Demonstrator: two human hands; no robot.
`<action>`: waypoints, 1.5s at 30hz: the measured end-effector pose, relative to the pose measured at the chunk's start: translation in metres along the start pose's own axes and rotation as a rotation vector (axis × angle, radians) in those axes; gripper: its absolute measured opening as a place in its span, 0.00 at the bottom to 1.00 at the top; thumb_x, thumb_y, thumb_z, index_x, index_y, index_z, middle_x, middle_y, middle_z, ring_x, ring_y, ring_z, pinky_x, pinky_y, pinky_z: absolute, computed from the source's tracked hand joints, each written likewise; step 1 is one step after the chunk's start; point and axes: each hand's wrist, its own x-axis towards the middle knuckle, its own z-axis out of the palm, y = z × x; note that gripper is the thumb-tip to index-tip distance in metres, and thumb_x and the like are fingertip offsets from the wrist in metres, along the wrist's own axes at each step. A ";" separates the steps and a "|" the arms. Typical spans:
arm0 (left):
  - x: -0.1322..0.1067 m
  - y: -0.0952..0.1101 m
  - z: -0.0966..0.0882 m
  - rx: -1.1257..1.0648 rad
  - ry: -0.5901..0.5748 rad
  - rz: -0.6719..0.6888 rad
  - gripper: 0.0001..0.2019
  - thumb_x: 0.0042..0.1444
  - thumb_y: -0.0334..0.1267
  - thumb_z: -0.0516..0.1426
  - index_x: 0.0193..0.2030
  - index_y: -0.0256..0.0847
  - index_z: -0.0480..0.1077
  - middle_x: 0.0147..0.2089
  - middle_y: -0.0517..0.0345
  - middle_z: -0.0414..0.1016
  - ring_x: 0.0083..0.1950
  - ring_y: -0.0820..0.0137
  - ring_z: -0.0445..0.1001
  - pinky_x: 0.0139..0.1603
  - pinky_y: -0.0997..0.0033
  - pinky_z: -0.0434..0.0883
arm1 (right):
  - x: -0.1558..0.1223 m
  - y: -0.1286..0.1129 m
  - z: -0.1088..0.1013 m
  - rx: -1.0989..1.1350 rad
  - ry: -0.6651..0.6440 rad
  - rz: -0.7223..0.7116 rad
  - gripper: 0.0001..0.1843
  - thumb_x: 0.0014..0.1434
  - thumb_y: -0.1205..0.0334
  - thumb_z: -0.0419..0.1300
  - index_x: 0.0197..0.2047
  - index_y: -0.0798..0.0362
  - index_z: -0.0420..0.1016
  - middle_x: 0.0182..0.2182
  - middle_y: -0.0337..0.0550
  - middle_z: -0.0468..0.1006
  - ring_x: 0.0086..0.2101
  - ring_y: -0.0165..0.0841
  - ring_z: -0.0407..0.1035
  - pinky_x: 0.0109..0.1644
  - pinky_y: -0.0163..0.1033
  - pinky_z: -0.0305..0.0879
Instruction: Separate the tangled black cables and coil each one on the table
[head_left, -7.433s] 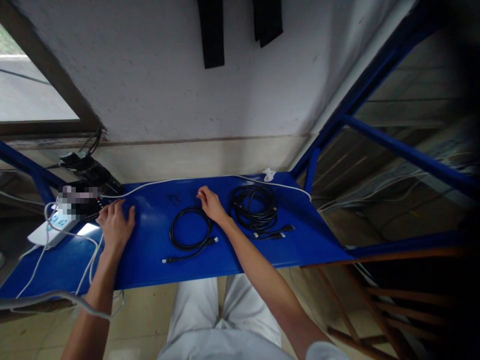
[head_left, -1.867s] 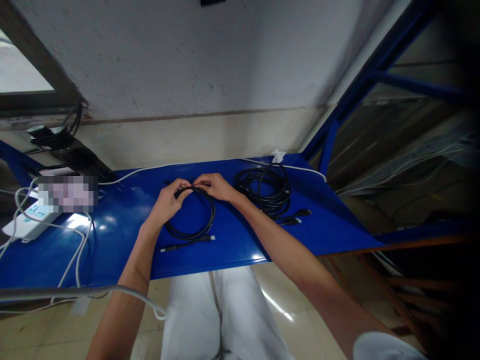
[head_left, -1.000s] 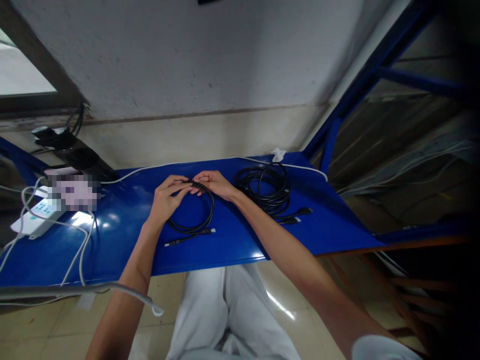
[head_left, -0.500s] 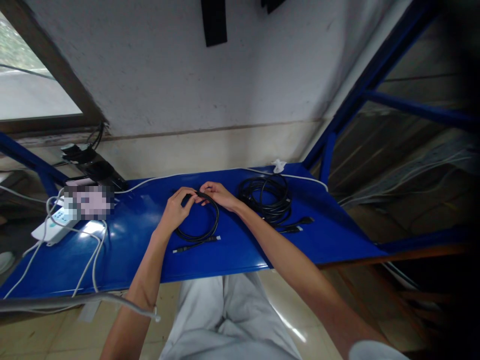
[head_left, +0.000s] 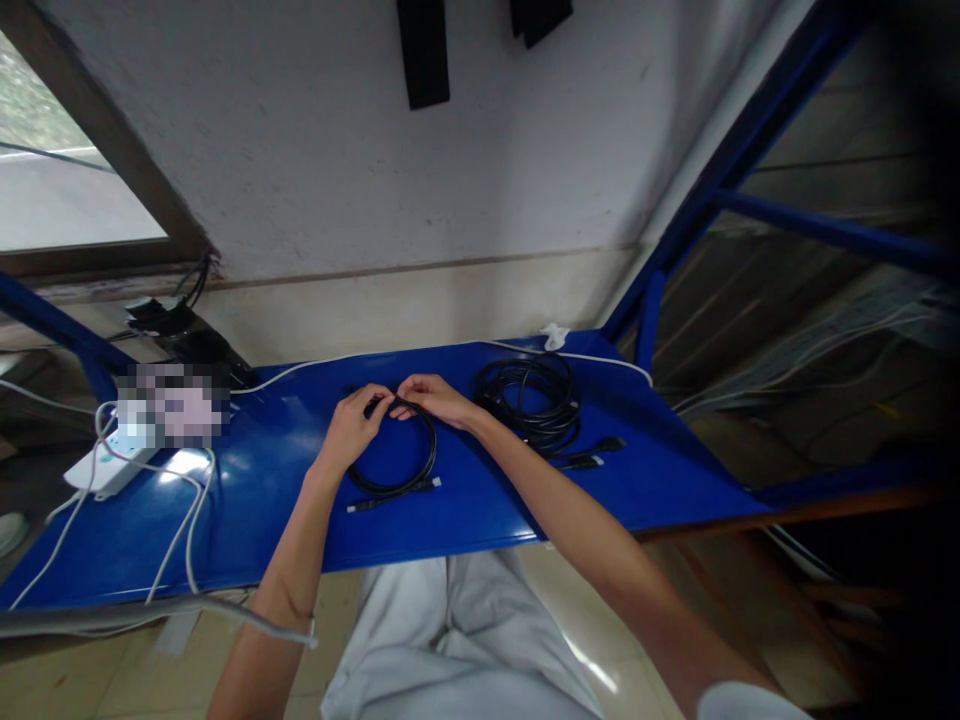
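Observation:
A black cable [head_left: 433, 455] lies coiled in a ring on the blue table [head_left: 465, 520], its two plug ends resting at the near side of the loop. At the far side of the ring, my left hand [head_left: 360, 418] pinches the cable between thumb and fingers. My right hand [head_left: 431, 398] grips the same stretch, its fingertips almost meeting those of the left. Whether a small tie sits between the fingertips is too fine to make out. To the right of my right hand rests a pile of coiled black cables [head_left: 529, 400] with several plugs sticking out toward me.
A white power strip [head_left: 112, 460] with white cords stands at the table's left, beside a blurred pinkish object [head_left: 191, 405] and a black cylinder [head_left: 199, 340]. A white cord runs along the back edge, near a crumpled white scrap [head_left: 555, 336]. Blue frame bars [head_left: 649, 320] rise at the right.
Both hands stay at the far side of the ring, fingertips drawn slightly closer together. The view has shifted a little; the cable pile has not moved.

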 end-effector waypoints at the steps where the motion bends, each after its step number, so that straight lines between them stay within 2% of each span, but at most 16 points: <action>1: 0.001 0.000 -0.002 0.027 0.010 -0.001 0.13 0.73 0.45 0.57 0.49 0.41 0.80 0.47 0.51 0.84 0.48 0.64 0.81 0.55 0.64 0.73 | 0.001 0.002 0.000 -0.012 0.003 -0.011 0.19 0.62 0.48 0.73 0.42 0.55 0.76 0.36 0.45 0.85 0.39 0.38 0.84 0.49 0.44 0.81; 4: -0.003 -0.002 -0.027 0.226 0.120 -0.063 0.14 0.72 0.48 0.57 0.49 0.40 0.80 0.49 0.49 0.84 0.52 0.60 0.79 0.61 0.58 0.70 | 0.004 0.007 -0.002 -0.072 0.038 -0.056 0.20 0.62 0.46 0.74 0.41 0.54 0.76 0.35 0.43 0.84 0.38 0.36 0.84 0.47 0.41 0.80; 6: -0.012 -0.009 -0.059 0.424 0.269 -0.183 0.18 0.73 0.50 0.54 0.52 0.39 0.79 0.53 0.47 0.82 0.58 0.55 0.76 0.66 0.50 0.66 | 0.007 0.012 -0.003 -0.119 0.071 -0.084 0.20 0.62 0.45 0.73 0.39 0.53 0.76 0.32 0.41 0.83 0.36 0.35 0.83 0.43 0.39 0.79; 9: -0.041 -0.029 -0.114 0.722 0.464 -0.442 0.28 0.73 0.54 0.51 0.66 0.33 0.73 0.64 0.37 0.74 0.67 0.44 0.67 0.70 0.38 0.61 | 0.009 0.017 -0.005 -0.178 0.098 -0.112 0.20 0.63 0.44 0.72 0.39 0.52 0.76 0.31 0.40 0.82 0.35 0.35 0.82 0.38 0.37 0.77; 12: -0.075 -0.052 -0.155 0.895 0.464 -0.625 0.36 0.71 0.57 0.50 0.75 0.30 0.63 0.73 0.29 0.62 0.73 0.33 0.57 0.70 0.28 0.57 | 0.009 0.018 -0.005 -0.217 0.090 -0.131 0.20 0.64 0.44 0.71 0.40 0.53 0.79 0.31 0.41 0.83 0.34 0.35 0.81 0.37 0.36 0.76; 14: -0.093 -0.066 -0.168 0.950 0.413 -0.692 0.40 0.71 0.61 0.48 0.78 0.31 0.58 0.75 0.26 0.57 0.74 0.27 0.54 0.69 0.23 0.57 | 0.008 0.017 -0.004 -0.231 0.075 -0.144 0.19 0.63 0.45 0.72 0.41 0.54 0.80 0.31 0.42 0.83 0.34 0.34 0.80 0.38 0.36 0.76; 17: -0.107 -0.081 -0.174 0.989 0.352 -0.695 0.43 0.71 0.64 0.44 0.80 0.32 0.56 0.77 0.23 0.54 0.75 0.25 0.53 0.68 0.22 0.57 | 0.006 0.016 -0.004 -0.247 0.062 -0.159 0.19 0.60 0.46 0.74 0.42 0.55 0.83 0.32 0.42 0.84 0.33 0.33 0.79 0.40 0.37 0.75; 20: -0.110 -0.088 -0.172 0.988 0.329 -0.696 0.43 0.71 0.65 0.44 0.79 0.33 0.58 0.76 0.22 0.55 0.75 0.25 0.54 0.67 0.21 0.59 | 0.005 0.016 -0.006 -0.299 0.079 -0.187 0.20 0.59 0.46 0.75 0.43 0.55 0.85 0.33 0.43 0.85 0.32 0.32 0.78 0.39 0.36 0.74; 23: -0.110 -0.088 -0.170 0.952 0.308 -0.713 0.38 0.71 0.64 0.45 0.77 0.41 0.65 0.78 0.29 0.51 0.76 0.24 0.51 0.68 0.20 0.56 | 0.007 0.019 -0.009 -0.367 0.103 -0.236 0.20 0.59 0.45 0.75 0.42 0.54 0.88 0.37 0.46 0.85 0.32 0.32 0.77 0.38 0.37 0.73; 25: -0.110 -0.085 -0.170 0.929 0.292 -0.713 0.37 0.71 0.63 0.45 0.77 0.46 0.65 0.80 0.32 0.48 0.77 0.25 0.50 0.70 0.20 0.54 | 0.008 0.021 -0.010 -0.421 0.110 -0.267 0.19 0.59 0.45 0.76 0.43 0.53 0.89 0.40 0.47 0.86 0.34 0.33 0.78 0.39 0.37 0.73; 30: -0.110 -0.078 -0.169 0.942 0.314 -0.717 0.45 0.70 0.65 0.44 0.83 0.33 0.49 0.78 0.24 0.52 0.76 0.26 0.51 0.71 0.22 0.54 | 0.008 0.026 -0.012 -0.480 0.102 -0.283 0.22 0.53 0.47 0.80 0.45 0.52 0.89 0.44 0.48 0.86 0.39 0.36 0.80 0.44 0.38 0.75; 32: -0.109 -0.077 -0.169 0.942 0.313 -0.726 0.45 0.71 0.65 0.44 0.82 0.31 0.49 0.78 0.23 0.52 0.77 0.26 0.51 0.71 0.21 0.54 | 0.008 0.026 -0.012 -0.500 0.096 -0.285 0.22 0.52 0.49 0.81 0.45 0.52 0.89 0.44 0.48 0.85 0.40 0.36 0.80 0.45 0.39 0.76; 35: -0.110 -0.077 -0.169 0.917 0.290 -0.721 0.40 0.71 0.62 0.45 0.81 0.40 0.57 0.80 0.29 0.48 0.77 0.25 0.49 0.70 0.19 0.54 | 0.007 0.025 -0.010 -0.577 0.104 -0.307 0.16 0.55 0.57 0.79 0.45 0.53 0.88 0.45 0.47 0.85 0.41 0.35 0.80 0.47 0.38 0.76; 37: -0.111 -0.076 -0.169 0.899 0.280 -0.708 0.37 0.71 0.61 0.46 0.80 0.46 0.58 0.81 0.32 0.46 0.77 0.25 0.48 0.70 0.18 0.54 | 0.006 0.023 -0.008 -0.641 0.113 -0.335 0.11 0.58 0.63 0.77 0.45 0.53 0.87 0.44 0.46 0.84 0.41 0.34 0.80 0.48 0.37 0.75; 41: -0.111 -0.072 -0.169 0.950 0.270 -0.714 0.42 0.71 0.61 0.46 0.83 0.37 0.48 0.78 0.28 0.50 0.76 0.29 0.51 0.71 0.23 0.55 | 0.004 0.018 -0.005 -0.767 0.134 -0.391 0.08 0.61 0.68 0.74 0.45 0.53 0.85 0.43 0.45 0.83 0.40 0.33 0.78 0.48 0.37 0.74; 45: -0.109 -0.069 -0.170 1.012 0.228 -0.743 0.43 0.72 0.61 0.45 0.83 0.32 0.45 0.76 0.24 0.54 0.75 0.31 0.53 0.70 0.29 0.58 | 0.002 0.015 -0.004 -0.797 0.154 -0.411 0.08 0.61 0.68 0.73 0.44 0.54 0.82 0.42 0.45 0.82 0.39 0.34 0.76 0.49 0.39 0.73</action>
